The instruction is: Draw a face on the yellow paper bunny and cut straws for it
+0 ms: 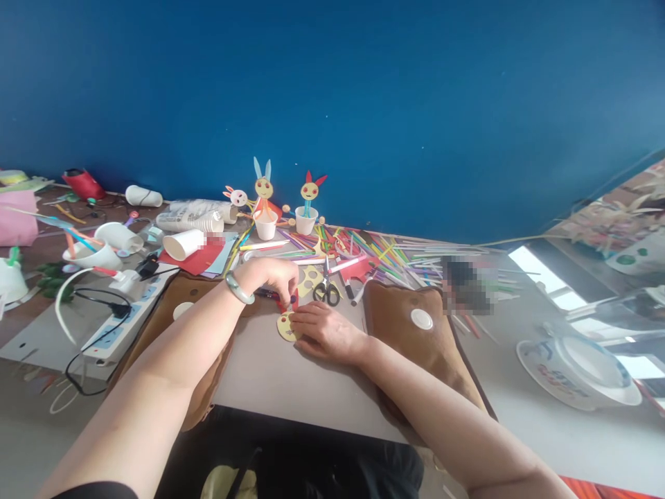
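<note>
My right hand [325, 329] rests on the right edge of a round yellow paper disc [285, 327], its fingers bent over it on the grey table. The disc has a small dark red spot near its top. Just above the disc, my left hand [273, 277] is pinched, fingertips pointing down beside a small red piece [291, 298]; what sits between the fingertips is too small to make out. Behind my hands lie black-handled scissors [326, 292] and a yellow sheet with round holes [310, 276].
Rabbit figures stand in white cups [265, 225] near the blue wall. Coloured sticks [395, 253] spread behind my hands. Brown cushions [410, 346] lie under both arms. A power strip [122, 322] with cables is at left, a white bowl [576, 371] at right.
</note>
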Available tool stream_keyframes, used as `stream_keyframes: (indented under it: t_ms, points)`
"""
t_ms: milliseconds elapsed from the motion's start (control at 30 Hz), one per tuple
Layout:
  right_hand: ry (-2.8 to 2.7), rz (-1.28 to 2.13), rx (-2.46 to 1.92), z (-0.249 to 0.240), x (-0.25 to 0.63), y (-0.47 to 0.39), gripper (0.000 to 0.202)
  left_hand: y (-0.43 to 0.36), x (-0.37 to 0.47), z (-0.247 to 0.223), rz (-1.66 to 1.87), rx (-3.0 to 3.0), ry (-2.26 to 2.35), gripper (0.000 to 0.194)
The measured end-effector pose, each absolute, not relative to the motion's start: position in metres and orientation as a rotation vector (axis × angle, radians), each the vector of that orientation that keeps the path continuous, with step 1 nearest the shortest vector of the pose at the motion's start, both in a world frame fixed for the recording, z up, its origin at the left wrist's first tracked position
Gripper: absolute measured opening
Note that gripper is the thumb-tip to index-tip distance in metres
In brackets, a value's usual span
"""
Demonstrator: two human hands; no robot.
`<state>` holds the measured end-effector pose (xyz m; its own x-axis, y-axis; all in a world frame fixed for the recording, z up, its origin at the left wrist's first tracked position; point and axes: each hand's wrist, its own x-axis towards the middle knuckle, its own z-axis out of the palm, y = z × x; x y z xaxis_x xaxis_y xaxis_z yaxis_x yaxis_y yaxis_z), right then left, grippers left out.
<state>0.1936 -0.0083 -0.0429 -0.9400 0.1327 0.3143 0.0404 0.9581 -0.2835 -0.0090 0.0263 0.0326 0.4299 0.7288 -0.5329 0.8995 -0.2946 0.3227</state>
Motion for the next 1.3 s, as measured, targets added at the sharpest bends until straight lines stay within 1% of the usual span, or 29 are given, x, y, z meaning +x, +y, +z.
stream_keyframes:
  t_ms: [233, 533, 600, 767, 867, 1033, 1300]
  points:
    - [-2.75, 0.334, -0.106, -0.048, 0.193, -0.007, 0.019, 0.021, 0.005, 0.031, -0.526, 2.134, 1.493, 0.026]
    - [-2.766, 0.313, -0.152, -0.046, 0.193, -0.009, 0.02, 0.025, -0.013, 0.04, -0.5, 2.145, 1.469, 0.024]
    - [-2.778, 0.318, -0.158, -0.045, 0.192, -0.01, 0.023, 0.026, -0.017, 0.043, -0.49, 2.132, 1.457, 0.025]
    - [-2.822, 0.35, -0.168, -0.044, 0.191, -0.01, 0.041, 0.026, -0.02, 0.047, -0.473, 2.107, 1.435, 0.023]
    - [-2.832, 0.354, -0.169, -0.046, 0.19, -0.009, 0.049, 0.026, -0.024, 0.046, -0.446, 2.093, 1.433, 0.021]
    - [-2.825, 0.332, -0.157, -0.05, 0.189, -0.009, 0.051, 0.029, -0.032, 0.044, -0.393, 2.091, 1.38, 0.018]
    - [-2.825, 0.265, -0.195, -0.051, 0.188, -0.009, 0.054, 0.025, -0.025, 0.046, -0.441, 2.126, 1.364, 0.018]
